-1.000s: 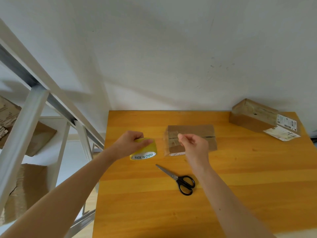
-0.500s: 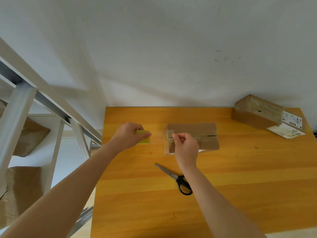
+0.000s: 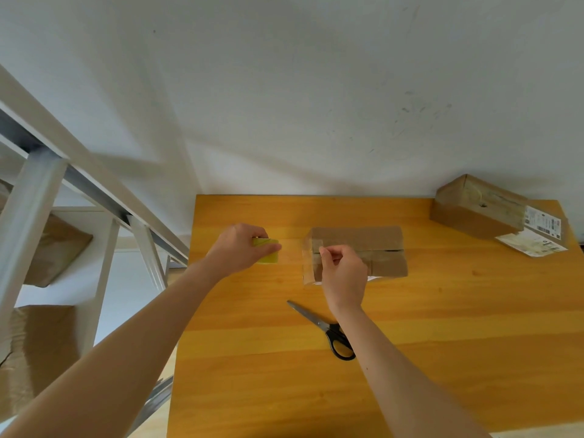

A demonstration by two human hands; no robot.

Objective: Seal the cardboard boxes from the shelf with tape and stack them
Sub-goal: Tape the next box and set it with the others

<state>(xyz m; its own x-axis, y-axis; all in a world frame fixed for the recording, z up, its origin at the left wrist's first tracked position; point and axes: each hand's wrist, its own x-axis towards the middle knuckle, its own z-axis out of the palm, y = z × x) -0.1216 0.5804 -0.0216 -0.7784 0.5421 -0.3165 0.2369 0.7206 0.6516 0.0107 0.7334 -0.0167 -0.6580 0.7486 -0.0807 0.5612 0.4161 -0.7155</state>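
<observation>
Scissors (image 3: 328, 331) lie shut on the orange table (image 3: 442, 343), nearest the camera. Beyond them, right hand (image 3: 343, 273) pinches the clear tape end over the left end of the middle cardboard box (image 3: 373, 248). Left hand (image 3: 240, 249) grips the yellow tape roll (image 3: 268, 255), just left of it. Second box (image 3: 474, 207) sits at the far right corner; shelf (image 3: 63, 197) stands left.
</observation>
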